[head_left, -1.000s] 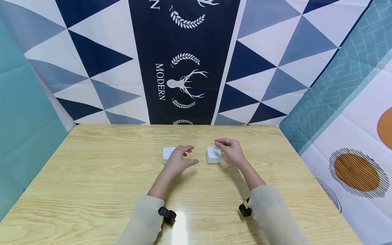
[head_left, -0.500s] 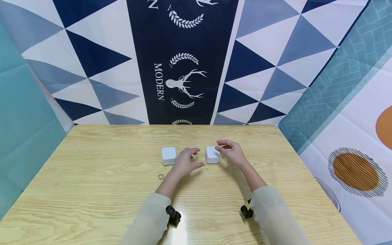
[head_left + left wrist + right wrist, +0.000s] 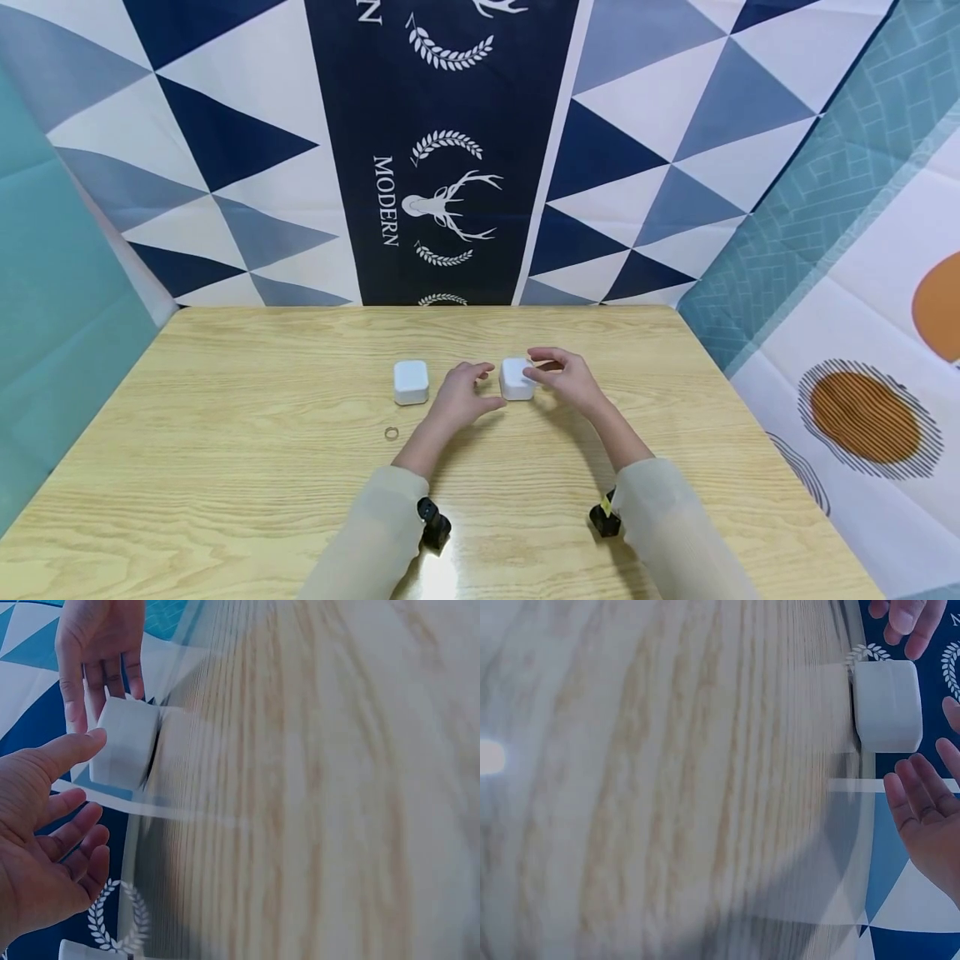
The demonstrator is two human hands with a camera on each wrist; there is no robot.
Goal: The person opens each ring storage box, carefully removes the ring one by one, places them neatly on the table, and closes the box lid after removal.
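Two small white boxes with rounded edges stand on the wooden table. My left hand (image 3: 459, 398) is at the left side of the right-hand box (image 3: 514, 380), its thumb and fingers spread apart. Across from it, my right hand (image 3: 567, 380) has its fingers loosely bent at that box's right side, the thumb in front of its top edge. In the right wrist view, the right fingertips (image 3: 907, 780) lie just below the white box (image 3: 889, 706); contact cannot be made out. The other white box (image 3: 411, 382) stands left of my left hand. A thin ring (image 3: 392, 433) lies in front of it.
The light wooden table (image 3: 247, 467) reaches back to a patterned cloth (image 3: 442, 208) hung behind it. Cloth also hangs on the left and right sides. Each sleeve cuff carries a small black camera (image 3: 435, 527).
My left hand has moved right toward the right-hand box, uncovering the left box and the ring. My right hand has come slightly lower beside its box.
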